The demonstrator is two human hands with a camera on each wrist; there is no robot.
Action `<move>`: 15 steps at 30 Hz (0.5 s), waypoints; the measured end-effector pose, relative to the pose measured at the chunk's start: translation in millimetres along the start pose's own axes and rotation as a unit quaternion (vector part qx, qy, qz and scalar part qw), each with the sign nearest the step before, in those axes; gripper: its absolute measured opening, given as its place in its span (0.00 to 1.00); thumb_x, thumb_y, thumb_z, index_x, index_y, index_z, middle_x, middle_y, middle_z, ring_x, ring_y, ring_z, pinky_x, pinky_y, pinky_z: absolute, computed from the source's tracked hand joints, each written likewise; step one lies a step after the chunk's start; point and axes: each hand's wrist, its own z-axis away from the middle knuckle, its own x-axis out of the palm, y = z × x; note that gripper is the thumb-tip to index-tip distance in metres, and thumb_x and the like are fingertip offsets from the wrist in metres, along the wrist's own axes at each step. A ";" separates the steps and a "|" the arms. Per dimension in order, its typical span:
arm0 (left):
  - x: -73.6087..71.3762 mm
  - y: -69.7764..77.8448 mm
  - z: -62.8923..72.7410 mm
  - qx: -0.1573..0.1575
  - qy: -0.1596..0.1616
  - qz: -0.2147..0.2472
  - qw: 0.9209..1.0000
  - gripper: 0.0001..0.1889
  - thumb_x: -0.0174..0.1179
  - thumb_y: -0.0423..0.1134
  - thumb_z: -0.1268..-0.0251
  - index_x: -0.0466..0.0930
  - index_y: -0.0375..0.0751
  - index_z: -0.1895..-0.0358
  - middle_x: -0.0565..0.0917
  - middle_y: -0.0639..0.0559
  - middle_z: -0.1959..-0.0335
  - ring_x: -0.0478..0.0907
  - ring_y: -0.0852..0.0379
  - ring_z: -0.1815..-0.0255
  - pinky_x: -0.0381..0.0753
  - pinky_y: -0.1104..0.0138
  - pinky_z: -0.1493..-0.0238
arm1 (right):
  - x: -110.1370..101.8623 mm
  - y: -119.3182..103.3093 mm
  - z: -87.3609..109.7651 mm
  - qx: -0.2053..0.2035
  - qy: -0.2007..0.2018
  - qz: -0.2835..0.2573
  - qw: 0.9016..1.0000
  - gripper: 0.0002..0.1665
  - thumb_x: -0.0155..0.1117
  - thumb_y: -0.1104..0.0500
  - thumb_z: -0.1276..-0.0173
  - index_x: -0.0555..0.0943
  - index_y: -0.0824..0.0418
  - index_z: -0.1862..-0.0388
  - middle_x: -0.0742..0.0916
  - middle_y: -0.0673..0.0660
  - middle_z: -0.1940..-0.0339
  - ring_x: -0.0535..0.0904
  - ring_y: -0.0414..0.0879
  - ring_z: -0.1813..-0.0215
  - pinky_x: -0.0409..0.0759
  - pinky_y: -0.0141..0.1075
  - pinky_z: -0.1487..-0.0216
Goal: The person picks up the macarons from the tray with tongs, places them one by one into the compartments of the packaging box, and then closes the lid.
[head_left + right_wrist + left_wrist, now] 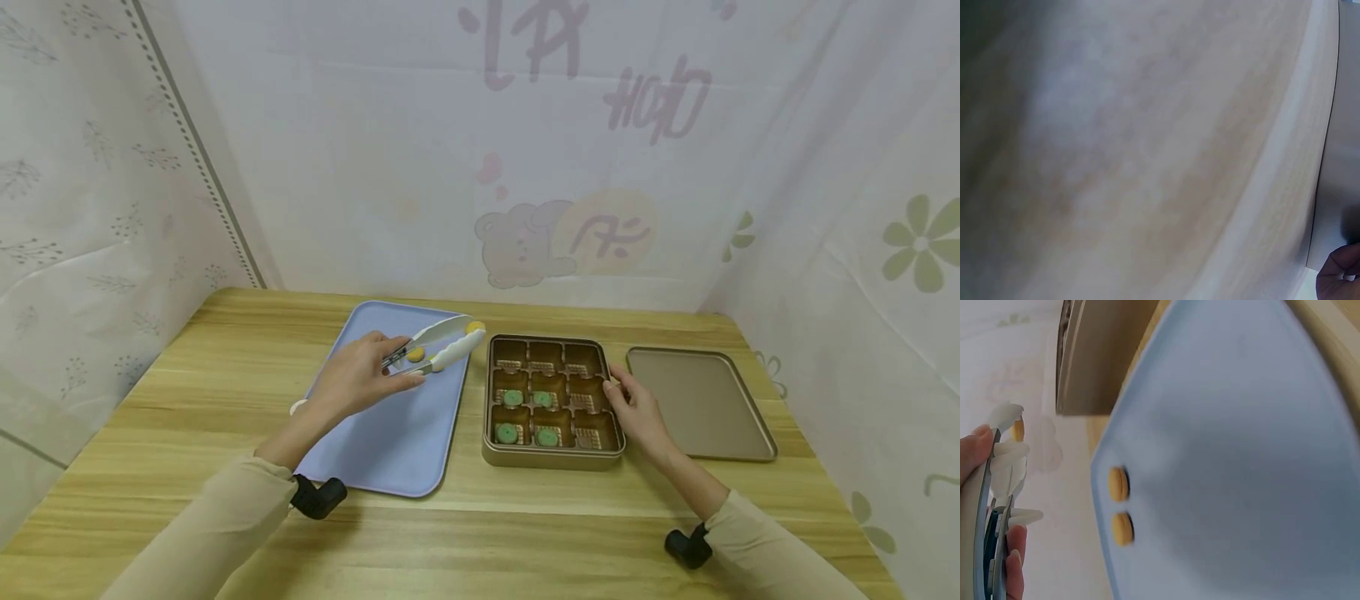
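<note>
My left hand (363,375) grips metal tongs (450,346) with white scalloped tips, held above the far part of the blue tray. A yellow macaron (475,327) sits between the tips; the left wrist view shows its edge too. Two more yellow macarons, one nearer the edge (1119,484) and one beside it (1123,529), lie on the tray (1229,456). With my right hand (637,412) I hold the right rim of a bronze box (551,458). Its gold insert has nine square pockets, several holding green macarons (507,433) in the left and middle columns.
Right of the box lies a flat bronze lid (697,400), partly behind my right hand. All of it stands on a wooden table (525,533). A printed curtain (390,167) hangs along the back and sides.
</note>
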 end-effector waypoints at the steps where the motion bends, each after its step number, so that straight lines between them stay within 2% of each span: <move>1: 1.9 2.9 -2.2 0.007 0.000 -0.003 1.000 0.34 0.68 0.54 0.50 0.76 0.39 0.40 0.79 0.46 0.62 0.68 0.58 0.76 0.64 0.68 0.78 | 0.2 0.0 0.0 -0.002 0.000 0.000 1.000 0.26 0.48 0.57 0.25 0.66 0.71 0.34 0.80 0.61 0.68 0.71 0.40 0.68 0.72 0.31 0.66; 9: 17.2 21.7 -15.7 0.049 -0.008 -0.020 0.999 0.32 0.69 0.54 0.50 0.78 0.42 0.42 0.79 0.48 0.65 0.67 0.60 0.77 0.65 0.68 0.79 | 0.5 -1.4 0.7 -0.006 0.002 -0.008 1.000 0.26 0.48 0.58 0.25 0.66 0.72 0.34 0.79 0.61 0.70 0.71 0.39 0.69 0.72 0.29 0.66; 15: 24.6 32.6 -25.0 0.055 -0.026 -0.044 0.997 0.30 0.69 0.55 0.51 0.79 0.44 0.44 0.79 0.49 0.66 0.67 0.59 0.76 0.65 0.68 0.80 | 1.0 -2.2 0.5 -0.003 0.002 0.000 1.000 0.26 0.48 0.57 0.25 0.66 0.71 0.34 0.79 0.61 0.69 0.71 0.39 0.69 0.72 0.30 0.66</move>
